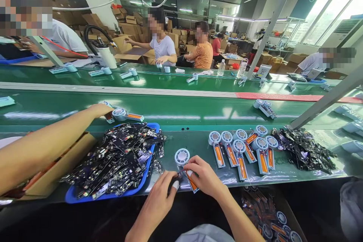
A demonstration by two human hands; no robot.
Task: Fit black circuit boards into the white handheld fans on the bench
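Observation:
In front of me lies a small pale-blue device (182,156) with a round slotted head and an orange strip in its open handle; it looks like a handheld fan. My right hand (205,177) closes around its handle, fingertips near thin wires below the head. Close beside it, my left hand (162,196) has thumb and fingers drawn together at the wires; what it pinches is too small to make out. White covers sit on a finger or thumb of each hand. Left of my hands, a blue tray (146,179) is heaped with black circuit boards (121,155).
Several similar fans (238,146) lie to the right, beside a pile of black boards (304,151). A co-worker's arm (53,141) reaches over a cardboard box (61,164) to fans (119,114) on the green belt (184,111). A metal post (326,100) slants at right. More fans fill a box below.

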